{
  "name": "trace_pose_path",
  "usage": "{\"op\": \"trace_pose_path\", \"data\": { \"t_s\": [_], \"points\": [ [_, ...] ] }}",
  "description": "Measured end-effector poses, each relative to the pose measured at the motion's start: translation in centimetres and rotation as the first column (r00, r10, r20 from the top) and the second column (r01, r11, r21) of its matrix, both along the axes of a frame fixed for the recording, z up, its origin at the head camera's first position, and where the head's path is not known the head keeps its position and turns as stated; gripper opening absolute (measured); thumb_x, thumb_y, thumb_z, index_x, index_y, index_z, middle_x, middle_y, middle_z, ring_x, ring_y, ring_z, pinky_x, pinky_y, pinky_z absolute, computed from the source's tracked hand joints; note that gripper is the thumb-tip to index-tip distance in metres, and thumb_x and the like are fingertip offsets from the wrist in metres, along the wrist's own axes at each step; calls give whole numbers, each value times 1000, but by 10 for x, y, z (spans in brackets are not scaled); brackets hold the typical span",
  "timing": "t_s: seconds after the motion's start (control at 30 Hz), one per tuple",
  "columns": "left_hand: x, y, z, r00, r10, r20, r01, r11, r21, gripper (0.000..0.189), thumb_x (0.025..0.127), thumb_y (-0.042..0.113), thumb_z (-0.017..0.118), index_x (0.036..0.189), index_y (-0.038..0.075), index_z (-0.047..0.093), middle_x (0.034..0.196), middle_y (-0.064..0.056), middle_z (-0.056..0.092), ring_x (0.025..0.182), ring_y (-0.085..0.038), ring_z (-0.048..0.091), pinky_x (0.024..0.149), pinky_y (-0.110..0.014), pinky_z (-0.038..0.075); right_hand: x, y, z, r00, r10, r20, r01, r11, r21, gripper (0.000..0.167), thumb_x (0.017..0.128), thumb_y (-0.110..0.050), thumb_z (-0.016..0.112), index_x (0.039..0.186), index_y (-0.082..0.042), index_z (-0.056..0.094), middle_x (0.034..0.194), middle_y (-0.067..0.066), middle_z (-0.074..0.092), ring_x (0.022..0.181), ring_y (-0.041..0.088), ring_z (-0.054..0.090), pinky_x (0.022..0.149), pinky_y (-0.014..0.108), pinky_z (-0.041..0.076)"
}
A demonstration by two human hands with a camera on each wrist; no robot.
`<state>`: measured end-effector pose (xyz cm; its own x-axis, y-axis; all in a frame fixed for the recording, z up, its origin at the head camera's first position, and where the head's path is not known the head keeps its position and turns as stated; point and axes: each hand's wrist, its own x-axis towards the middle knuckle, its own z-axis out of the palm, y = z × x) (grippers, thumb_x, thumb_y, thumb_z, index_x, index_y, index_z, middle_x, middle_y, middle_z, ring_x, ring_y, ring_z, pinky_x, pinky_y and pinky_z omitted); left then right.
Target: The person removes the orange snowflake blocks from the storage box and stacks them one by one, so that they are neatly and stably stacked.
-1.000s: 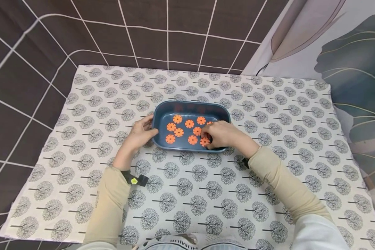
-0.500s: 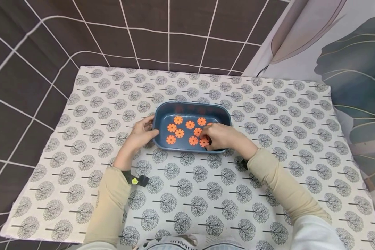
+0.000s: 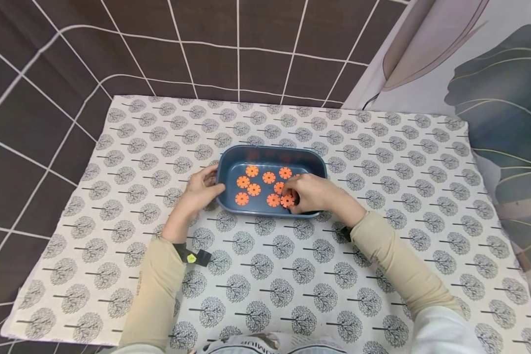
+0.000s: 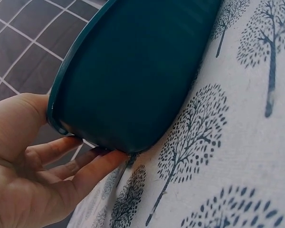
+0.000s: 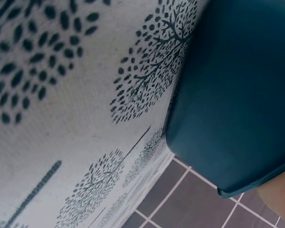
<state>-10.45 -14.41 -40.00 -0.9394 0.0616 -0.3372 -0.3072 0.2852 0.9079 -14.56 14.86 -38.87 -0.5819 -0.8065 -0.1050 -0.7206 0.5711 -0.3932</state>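
A dark blue oblong bin (image 3: 260, 212) stands on the cloth, with several flat orange notched discs lying inside. My left hand (image 3: 200, 189) holds its left end. In the left wrist view the thumb is at the bin's rim (image 4: 61, 85) and the fingers touch the outer wall. My right hand (image 3: 311, 193) reaches into the right part of the bin. Its thumb and index finger curl round an orange notched disc (image 3: 287, 200) near the front wall. Another disc (image 3: 273, 199) lies just left of it. The right wrist view shows mostly the bin's outer wall (image 5: 232, 95); the fingertips are hidden there.
A white cloth (image 3: 265, 305) printed with trees covers the table. Dark curtain (image 3: 265, 69) with white grid lines hangs behind and to the left. Patterned fabric (image 3: 504, 98) hangs at the right. A black wrist strap (image 3: 181, 251) is on the left wrist.
My right hand has moved slightly left, and the orange notched disc at its fingers has shifted left toward the neighbouring disc. The left hand keeps its place on the bin.
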Motion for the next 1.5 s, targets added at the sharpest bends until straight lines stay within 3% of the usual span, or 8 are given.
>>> {"op": "trace_pose_path", "data": {
  "t_s": [0.2, 0.37, 0.67, 0.9, 1.13, 1.5],
  "points": [
    [1, 4, 1, 1000, -1, -13, 1, 1000, 12, 66, 84, 3, 58, 144, 9, 33, 141, -16, 40, 134, -30, 35, 104, -39, 40, 0, 5, -1, 1000, -4, 28, 6, 997, -73, 34, 68, -22, 74, 99, -9, 68, 97, 0, 66, 72, 7, 55, 64, 19, 50],
    [1, 6, 1, 1000, -4, -26, 5, 1000, 12, 66, 83, 1, 57, 144, 9, 33, 141, -17, 40, 134, -31, 35, 105, -39, 39, 1, 10, 3, 999, -24, 45, 29, 992, -121, 31, 68, -21, 72, 97, -9, 68, 93, -3, 64, 64, 6, 50, 56, 19, 47],
    [0, 11, 0, 1000, -4, 5, 4, 999, -34, 65, 85, 3, 57, 145, 9, 32, 144, -18, 38, 132, -32, 37, 104, -40, 40, 6, 22, 13, 999, -34, 24, 38, 982, -185, 32, 70, -19, 72, 100, -9, 67, 91, -2, 63, 68, 11, 54, 59, 21, 48],
    [4, 7, 2, 1000, 5, 25, -4, 999, -35, 66, 85, 4, 57, 146, 11, 30, 145, -17, 37, 131, -32, 39, 101, -42, 44, 15, 39, 25, 990, -137, 10, 136, 969, -208, 33, 70, -19, 75, 101, -9, 67, 91, -1, 64, 75, 10, 58, 62, 23, 52],
    [5, -1, 5, 1000, 2, 28, -1, 999, -38, 68, 86, 3, 56, 147, 9, 27, 147, -19, 33, 132, -34, 36, 103, -42, 41, 20, 53, 31, 981, -186, -52, 169, 957, -237, 36, 68, -18, 77, 101, -7, 66, 91, 1, 65, 80, 11, 60, 67, 26, 55],
    [1, 2, 5, 999, -12, 35, 13, 1000, -24, 68, 87, 3, 56, 147, 10, 25, 148, -20, 30, 135, -35, 31, 107, -43, 36, 24, 89, 29, 961, -248, -124, 192, 917, -349, 34, 65, -12, 74, 97, -5, 66, 86, 1, 66, 74, 12, 60, 58, 27, 55]
  ]
}}
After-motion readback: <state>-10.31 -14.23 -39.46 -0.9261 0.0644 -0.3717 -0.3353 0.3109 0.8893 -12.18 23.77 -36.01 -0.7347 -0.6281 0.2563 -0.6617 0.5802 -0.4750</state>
